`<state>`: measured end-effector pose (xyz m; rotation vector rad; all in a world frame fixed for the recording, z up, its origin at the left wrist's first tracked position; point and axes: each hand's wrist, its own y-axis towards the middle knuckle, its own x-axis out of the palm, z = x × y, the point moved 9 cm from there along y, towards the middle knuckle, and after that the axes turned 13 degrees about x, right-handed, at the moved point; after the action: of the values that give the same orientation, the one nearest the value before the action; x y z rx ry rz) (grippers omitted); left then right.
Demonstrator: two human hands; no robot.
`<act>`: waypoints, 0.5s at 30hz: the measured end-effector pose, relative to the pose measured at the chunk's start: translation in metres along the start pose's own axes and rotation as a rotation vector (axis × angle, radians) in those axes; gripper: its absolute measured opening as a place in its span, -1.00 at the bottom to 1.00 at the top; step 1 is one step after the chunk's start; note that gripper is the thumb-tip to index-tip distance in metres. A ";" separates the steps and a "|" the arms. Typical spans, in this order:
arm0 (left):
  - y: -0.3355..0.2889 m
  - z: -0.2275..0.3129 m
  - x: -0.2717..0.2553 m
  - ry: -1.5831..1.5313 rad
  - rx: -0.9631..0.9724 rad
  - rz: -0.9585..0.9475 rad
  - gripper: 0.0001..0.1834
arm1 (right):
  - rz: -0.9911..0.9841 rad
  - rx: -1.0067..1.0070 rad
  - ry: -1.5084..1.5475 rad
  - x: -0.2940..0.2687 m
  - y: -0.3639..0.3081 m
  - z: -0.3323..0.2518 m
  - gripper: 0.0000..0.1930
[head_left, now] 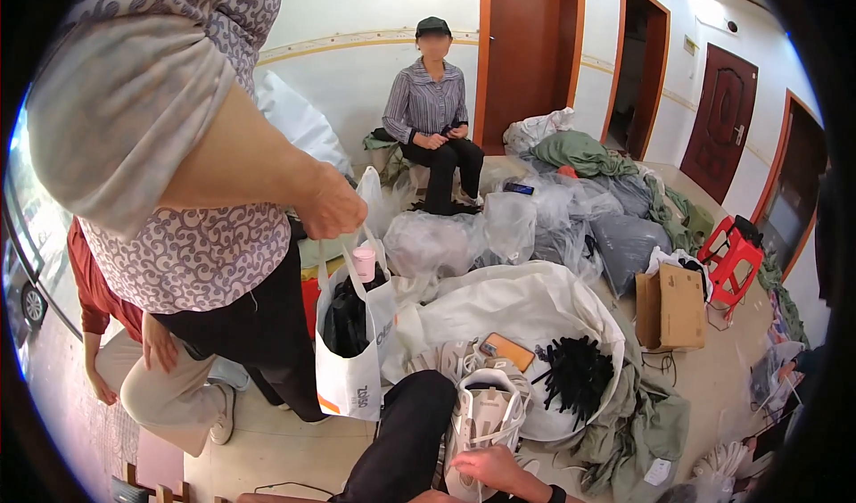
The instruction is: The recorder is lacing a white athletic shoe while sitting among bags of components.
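A beige and white sneaker (pixel 486 409) stands in front of me, its opening away from me and a pale lace lying across it. My right hand (pixel 492 467) is over the near end of this shoe, its fingers curled in. What they pinch is too small to make out. Of my left hand (pixel 435 497) only a sliver shows at the lower edge, with its fingers hidden. Just beyond the shoe, an orange phone (pixel 506 351) and a bundle of black laces or cords (pixel 575 376) lie on a white sack (pixel 535 284). More beige shoes (pixel 441 358) sit beside the phone.
At left a standing person (pixel 223 226) holds a white tote bag (pixel 352 378) close to my knee. Another person (pixel 432 119) sits at the back. Plastic bags (pixel 437 244), a cardboard box (pixel 670 307) and a red stool (pixel 733 262) surround the sack; green cloth (pixel 637 432) lies right.
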<state>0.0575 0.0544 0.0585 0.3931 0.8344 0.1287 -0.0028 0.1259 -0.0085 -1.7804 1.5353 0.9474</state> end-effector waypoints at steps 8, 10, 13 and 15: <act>-0.070 -0.093 -0.020 -0.736 -0.750 0.481 -0.72 | -0.105 -0.089 0.238 -0.006 -0.009 -0.014 -0.82; -0.087 -0.117 0.007 -0.759 -0.918 0.374 -0.64 | -0.073 -0.153 0.272 -0.028 -0.013 -0.052 -0.89; -0.066 -0.117 0.023 -0.897 -0.853 0.349 -0.68 | -0.070 -0.285 0.385 -0.036 -0.029 -0.083 -0.94; -0.058 -0.124 0.036 -0.979 -0.841 0.320 -0.64 | -0.164 -0.454 0.486 -0.037 -0.038 -0.106 -0.92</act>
<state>-0.0126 0.0465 -0.0637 -0.2269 -0.2879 0.5135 0.0461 0.0660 0.0815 -2.5672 1.4937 0.8702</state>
